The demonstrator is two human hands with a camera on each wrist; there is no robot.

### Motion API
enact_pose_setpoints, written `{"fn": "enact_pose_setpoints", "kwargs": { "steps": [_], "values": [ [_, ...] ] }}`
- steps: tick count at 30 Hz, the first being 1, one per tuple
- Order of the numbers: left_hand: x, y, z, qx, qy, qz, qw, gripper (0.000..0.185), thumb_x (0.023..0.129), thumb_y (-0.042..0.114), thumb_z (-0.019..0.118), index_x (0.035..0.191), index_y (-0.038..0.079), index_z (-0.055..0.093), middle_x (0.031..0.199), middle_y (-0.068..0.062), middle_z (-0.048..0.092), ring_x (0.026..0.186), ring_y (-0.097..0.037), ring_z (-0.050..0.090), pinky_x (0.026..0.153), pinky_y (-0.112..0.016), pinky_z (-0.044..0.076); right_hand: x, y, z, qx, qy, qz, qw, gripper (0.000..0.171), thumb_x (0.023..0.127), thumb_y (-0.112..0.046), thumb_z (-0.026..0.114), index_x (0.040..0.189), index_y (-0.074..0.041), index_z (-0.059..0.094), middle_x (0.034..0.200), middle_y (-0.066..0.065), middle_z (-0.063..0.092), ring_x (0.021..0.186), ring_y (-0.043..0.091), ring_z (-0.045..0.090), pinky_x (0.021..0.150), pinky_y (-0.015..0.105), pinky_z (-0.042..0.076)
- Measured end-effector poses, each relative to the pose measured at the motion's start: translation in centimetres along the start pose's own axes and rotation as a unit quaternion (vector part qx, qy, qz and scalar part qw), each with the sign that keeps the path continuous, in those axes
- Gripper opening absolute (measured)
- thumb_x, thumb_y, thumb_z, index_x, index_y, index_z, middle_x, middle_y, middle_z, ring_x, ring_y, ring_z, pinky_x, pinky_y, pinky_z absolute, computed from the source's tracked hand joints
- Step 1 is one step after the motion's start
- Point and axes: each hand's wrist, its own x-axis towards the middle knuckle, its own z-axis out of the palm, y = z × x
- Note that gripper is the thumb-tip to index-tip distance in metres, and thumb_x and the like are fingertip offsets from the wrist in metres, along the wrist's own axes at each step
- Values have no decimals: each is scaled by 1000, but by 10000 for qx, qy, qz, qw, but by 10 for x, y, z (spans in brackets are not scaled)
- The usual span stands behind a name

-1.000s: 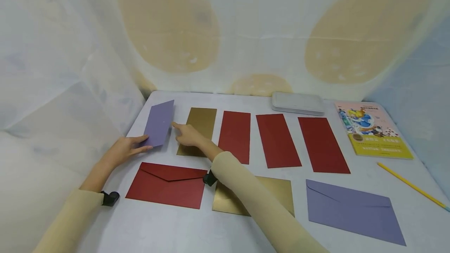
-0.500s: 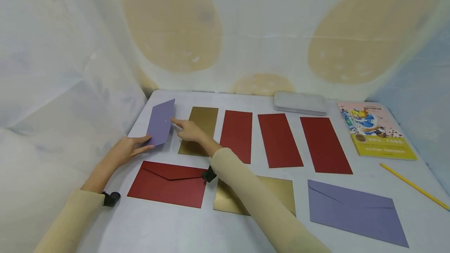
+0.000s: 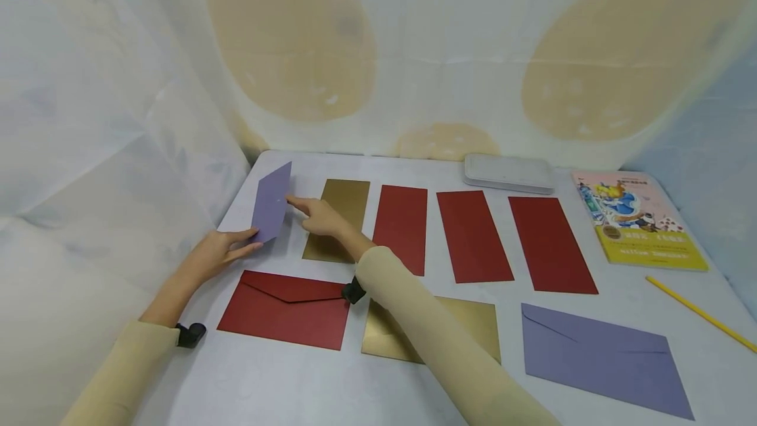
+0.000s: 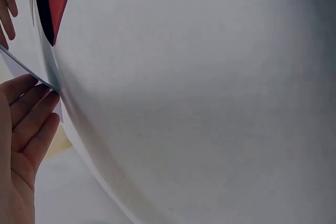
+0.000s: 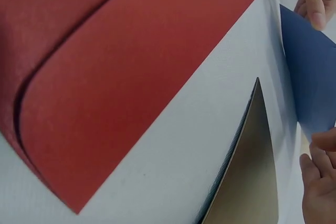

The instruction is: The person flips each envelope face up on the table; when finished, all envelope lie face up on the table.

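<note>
A purple envelope (image 3: 272, 204), its plain side showing, stands tilted up at the table's far left. My left hand (image 3: 209, 258) pinches its lower left edge, thumb on the near face; in the left wrist view, the fingers of the left hand (image 4: 31, 119) lie behind it. With an extended index finger, my right hand (image 3: 322, 217) touches the envelope's right edge, the other fingers loosely bent. A gold envelope (image 3: 345, 199) lies partly under the right hand. Nearer me are a red flapped envelope (image 3: 284, 317) and another gold envelope (image 3: 467, 321), partly covered by the right sleeve.
Three plain red envelopes (image 3: 401, 222) lie in a row to the right. A purple flapped envelope (image 3: 597, 360) is at front right. Behind are a white flat case (image 3: 508, 173) and a book (image 3: 639, 215), with a yellow pencil (image 3: 700, 314) below it.
The purple envelope has turned and looks narrower, its upper right corner raised slightly. My right index finger has moved up along its edge. The left hand keeps its hold.
</note>
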Motion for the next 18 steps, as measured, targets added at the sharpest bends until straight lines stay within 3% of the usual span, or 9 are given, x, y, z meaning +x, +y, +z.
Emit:
{"fn": "enact_pose_setpoints", "kwargs": {
  "steps": [3,5,7,9,11,15,18],
  "values": [
    [0,2,-1,-30,61,53,10000,44,88,27,71,123,2,65,108,-24,67,62,-17,53,57,-32,42,0,1,0,17,70,-32,10000,74,79,11,46,149,-9,35,149,7,39,109,22,50,54,20,29],
    [0,4,-1,-65,104,108,9999,42,88,25,71,123,1,66,112,-24,66,68,-20,59,61,-35,45,-2,2,0,-30,154,2,9999,74,79,9,47,149,-12,36,148,6,40,88,19,53,51,20,27],
    [1,7,-1,-127,116,124,9998,41,89,24,70,123,1,65,115,-24,65,76,-24,63,65,-38,47,-4,2,-2,-111,250,25,9996,73,80,9,49,149,-13,37,147,6,42,64,13,42,50,20,26],
    [2,10,0,-182,85,95,9998,41,90,24,69,124,1,65,118,-23,64,86,-29,65,69,-41,48,-7,1,-3,-236,336,19,9992,72,82,8,49,149,-14,38,146,6,44,53,9,25,49,19,26],
    [2,13,0,-238,29,39,9997,42,91,24,68,126,2,63,120,-23,63,93,-32,65,71,-43,49,-10,-1,-5,-346,396,-21,9986,71,82,9,49,148,-15,39,143,7,49,48,8,18,48,19,26],
    [3,19,2,-487,-83,-40,9988,42,95,27,63,129,2,61,122,-22,62,99,-33,64,73,-44,49,-15,-7,-8,-383,581,1,9976,69,83,8,50,147,-16,43,139,9,52,44,6,20,45,19,26],
    [4,23,4,-685,-88,-6,9976,41,97,27,59,130,3,60,122,-19,63,101,-30,64,76,-43,50,-18,-12,-11,-360,654,72,9972,67,84,8,51,146,-15,44,120,14,63,42,6,20,43,19,26]
  ]
}}
